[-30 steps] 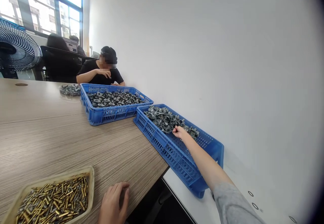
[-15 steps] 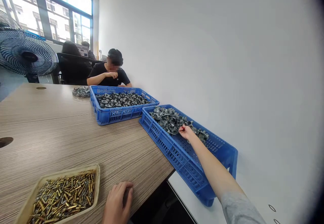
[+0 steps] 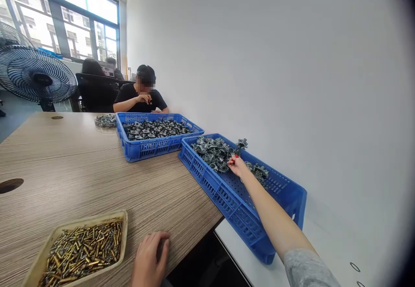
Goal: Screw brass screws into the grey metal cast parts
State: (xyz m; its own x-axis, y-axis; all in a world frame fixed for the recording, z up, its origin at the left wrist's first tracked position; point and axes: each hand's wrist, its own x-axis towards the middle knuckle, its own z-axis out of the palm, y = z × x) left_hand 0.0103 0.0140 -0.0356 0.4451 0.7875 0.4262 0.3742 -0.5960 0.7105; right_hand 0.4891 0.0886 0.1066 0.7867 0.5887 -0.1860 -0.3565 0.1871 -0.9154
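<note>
My right hand point(image 3: 237, 166) is closed around a small red-handled tool point(image 3: 236, 156) over the nearer blue crate point(image 3: 207, 181). A grey metal casting point(image 3: 241, 143) stands up just beyond the fist, seemingly at the tool's tip; the tool's exact kind is too small to tell. Grey metal castings point(image 3: 212, 151) lie heaped in the crate's far half, beside the fist. On the table's near edge rests my left hand point(image 3: 151, 256), thumb apart from loosely bent fingers, holding nothing. Left of it sits a cream tray point(image 3: 125, 235) full of small brass-coloured pins and springs.
Another blue crate point(image 3: 152, 151) with dark metal parts stands farther back on the wooden table point(image 3: 145, 187). Behind it a co-worker point(image 3: 142, 97) sits near a clear round container point(image 3: 105, 122) of small parts. A fan point(image 3: 42, 79) is at left; the white wall borders the crates.
A casting now rises above the heap beyond my right hand, which has lifted slightly. My left hand rests in the same place. The camera view has tilted a little.
</note>
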